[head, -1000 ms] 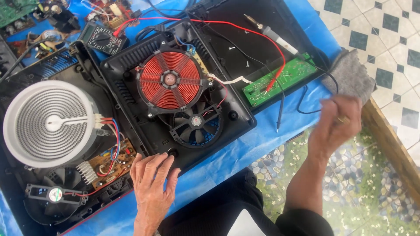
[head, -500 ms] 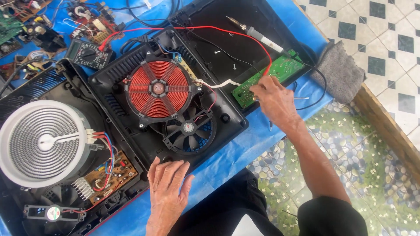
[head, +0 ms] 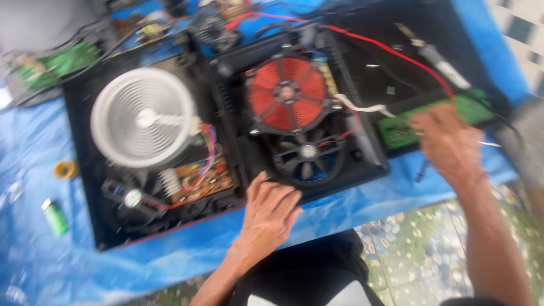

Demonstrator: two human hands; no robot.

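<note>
Left hand: the left hand (head: 271,211) lies flat with fingers spread on the front edge of the open black plastic cooker case (head: 362,164), low in the middle of the frame.
Right hand: the right hand (head: 447,141) is at the right, on the long green circuit board (head: 396,129); it is blurry, so I cannot tell if it pinches anything.
Done: the cooker is open; the round red coil (head: 287,93) and the black fan (head: 307,156) show.
Left: the board lies outside the case, its white wire (head: 357,105) loose.
Nearby: a round white heater plate (head: 143,116), a small green lighter (head: 55,216), and a blue plastic sheet (head: 34,170).
</note>
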